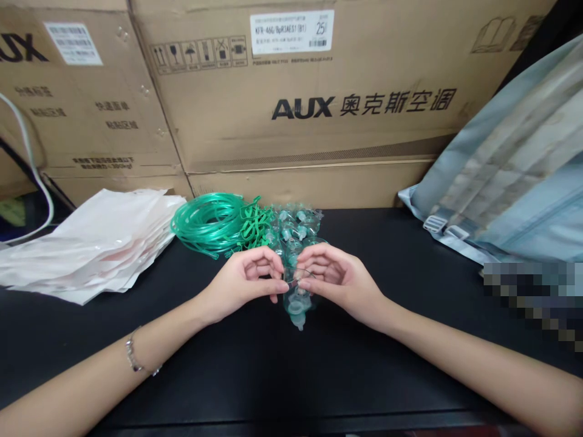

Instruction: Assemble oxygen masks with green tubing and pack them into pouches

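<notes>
A clear, green-tinted plastic face mask (298,306) is held between my two hands over the black table, its narrow nozzle end pointing toward me. My left hand (252,276) pinches its left edge between thumb and fingers. On the opposite edge, my right hand (339,276) is closed in a similar pinch. A thin dark curved line, perhaps the rim, runs between the fingertips. Just behind my hands lie several more clear masks (298,223). Beside them are a heap of green elastic straps (255,224) and a coil of green tubing (207,221).
A stack of white plastic bags (100,237) lies on the left of the black table (255,376). Large cardboard boxes (319,145) stand along the back. On the right leans a light blue backpack (514,164). A white cable (34,164) hangs at far left.
</notes>
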`<move>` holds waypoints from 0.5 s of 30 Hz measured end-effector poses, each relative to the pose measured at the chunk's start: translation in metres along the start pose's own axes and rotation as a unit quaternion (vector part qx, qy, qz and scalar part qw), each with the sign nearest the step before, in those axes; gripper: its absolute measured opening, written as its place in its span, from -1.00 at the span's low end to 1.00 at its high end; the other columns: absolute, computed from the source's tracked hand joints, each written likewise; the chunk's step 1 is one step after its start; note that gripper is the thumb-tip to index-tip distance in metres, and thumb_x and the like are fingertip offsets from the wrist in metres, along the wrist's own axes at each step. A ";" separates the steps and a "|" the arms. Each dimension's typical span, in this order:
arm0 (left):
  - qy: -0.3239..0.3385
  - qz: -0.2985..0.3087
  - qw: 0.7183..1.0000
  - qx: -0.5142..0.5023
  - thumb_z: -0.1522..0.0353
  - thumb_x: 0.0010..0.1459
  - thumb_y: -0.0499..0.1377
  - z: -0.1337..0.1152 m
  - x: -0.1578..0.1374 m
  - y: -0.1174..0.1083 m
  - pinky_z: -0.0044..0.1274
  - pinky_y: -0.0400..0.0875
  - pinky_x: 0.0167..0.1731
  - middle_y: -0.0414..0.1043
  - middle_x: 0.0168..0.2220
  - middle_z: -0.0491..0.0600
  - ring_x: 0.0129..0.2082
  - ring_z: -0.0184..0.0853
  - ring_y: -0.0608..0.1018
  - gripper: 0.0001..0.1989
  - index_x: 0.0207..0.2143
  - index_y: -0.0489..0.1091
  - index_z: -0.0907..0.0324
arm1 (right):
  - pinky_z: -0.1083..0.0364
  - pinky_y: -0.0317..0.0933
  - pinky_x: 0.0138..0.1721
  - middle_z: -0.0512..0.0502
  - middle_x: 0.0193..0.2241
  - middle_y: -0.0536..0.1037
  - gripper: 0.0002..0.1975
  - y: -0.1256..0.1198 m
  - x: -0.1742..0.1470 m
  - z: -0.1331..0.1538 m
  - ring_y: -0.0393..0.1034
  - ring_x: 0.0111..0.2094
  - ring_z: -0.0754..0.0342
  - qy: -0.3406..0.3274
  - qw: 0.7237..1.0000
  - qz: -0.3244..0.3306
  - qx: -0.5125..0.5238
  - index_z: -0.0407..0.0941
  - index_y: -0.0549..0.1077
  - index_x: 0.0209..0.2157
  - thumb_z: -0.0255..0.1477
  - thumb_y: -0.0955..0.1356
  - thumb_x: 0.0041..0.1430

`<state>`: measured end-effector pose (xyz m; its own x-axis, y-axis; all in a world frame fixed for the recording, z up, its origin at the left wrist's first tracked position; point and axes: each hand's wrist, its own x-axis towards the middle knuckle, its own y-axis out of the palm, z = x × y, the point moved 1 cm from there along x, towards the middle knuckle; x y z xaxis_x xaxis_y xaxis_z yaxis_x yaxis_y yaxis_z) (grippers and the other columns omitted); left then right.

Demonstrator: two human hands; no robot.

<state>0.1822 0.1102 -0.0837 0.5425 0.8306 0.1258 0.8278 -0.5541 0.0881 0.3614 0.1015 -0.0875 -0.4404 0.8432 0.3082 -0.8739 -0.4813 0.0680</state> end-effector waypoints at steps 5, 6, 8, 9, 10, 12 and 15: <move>-0.038 0.023 0.999 -0.018 0.46 -0.08 0.26 -0.001 -0.002 -0.001 -0.62 0.36 -0.51 0.36 -0.54 -0.16 -0.59 -0.48 0.47 -0.82 -0.45 0.27 0.26 | 0.24 0.29 -0.36 0.02 -0.40 0.46 -0.75 -0.001 0.002 -0.001 0.40 -0.37 0.24 0.038 0.997 0.009 0.069 -0.13 0.35 -0.30 -0.56 0.41 -0.08; -0.042 0.027 0.999 -0.021 0.46 -0.08 0.26 -0.001 -0.002 0.000 -0.62 0.36 -0.51 0.36 -0.53 -0.16 -0.58 -0.48 0.47 -0.82 -0.45 0.27 0.26 | 0.25 0.28 -0.37 0.02 -0.40 0.46 -0.75 -0.001 0.002 -0.001 0.39 -0.38 0.25 0.046 0.996 0.011 0.078 -0.13 0.35 -0.30 -0.57 0.41 -0.07; -0.044 0.030 0.998 -0.027 0.46 -0.07 0.25 -0.001 -0.003 0.000 -0.60 0.38 -0.49 0.37 -0.51 -0.14 -0.56 -0.47 0.48 -0.82 -0.44 0.27 0.25 | 0.25 0.26 -0.38 0.02 -0.40 0.46 -0.76 -0.002 0.002 -0.002 0.38 -0.39 0.26 0.060 0.994 0.022 0.090 -0.13 0.37 -0.29 -0.56 0.40 -0.06; -0.043 0.028 0.998 -0.030 0.46 -0.07 0.25 -0.001 -0.003 0.000 -0.58 0.39 -0.48 0.37 -0.50 -0.14 -0.55 -0.46 0.47 -0.82 -0.43 0.27 0.25 | 0.25 0.26 -0.37 0.02 -0.40 0.46 -0.77 -0.002 0.002 -0.002 0.37 -0.39 0.26 0.066 0.993 0.028 0.096 -0.14 0.38 -0.29 -0.56 0.40 -0.06; -0.038 0.024 0.998 -0.035 0.46 -0.08 0.26 -0.001 -0.003 0.001 -0.57 0.40 -0.47 0.36 -0.50 -0.13 -0.53 -0.45 0.47 -0.82 -0.43 0.28 0.25 | 0.25 0.25 -0.36 0.02 -0.39 0.46 -0.77 -0.002 0.001 -0.001 0.37 -0.39 0.26 0.073 0.991 0.036 0.102 -0.14 0.39 -0.29 -0.55 0.40 -0.05; -0.028 0.015 0.998 -0.047 0.48 -0.10 0.26 0.000 -0.002 0.002 -0.56 0.42 -0.46 0.35 -0.48 -0.13 -0.49 -0.44 0.47 -0.81 -0.44 0.28 0.26 | 0.24 0.25 -0.33 0.00 -0.37 0.45 -0.78 -0.001 0.000 0.000 0.36 -0.37 0.26 0.083 0.988 0.052 0.117 -0.15 0.41 -0.27 -0.52 0.39 -0.03; -0.029 0.006 0.998 -0.052 0.48 -0.11 0.27 0.002 -0.002 0.005 -0.56 0.41 -0.46 0.35 -0.46 -0.13 -0.46 -0.42 0.47 -0.80 -0.42 0.28 0.25 | 0.22 0.23 -0.27 -0.01 -0.35 0.43 -0.75 0.000 -0.002 0.003 0.36 -0.33 0.24 0.085 0.985 0.077 0.127 -0.16 0.41 -0.22 -0.47 0.39 -0.02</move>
<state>0.1857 0.1061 -0.0857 0.5630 0.8235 0.0698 0.8031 -0.5650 0.1892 0.3625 0.0991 -0.0853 -0.6109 0.7731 0.1707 -0.7236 -0.6327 0.2758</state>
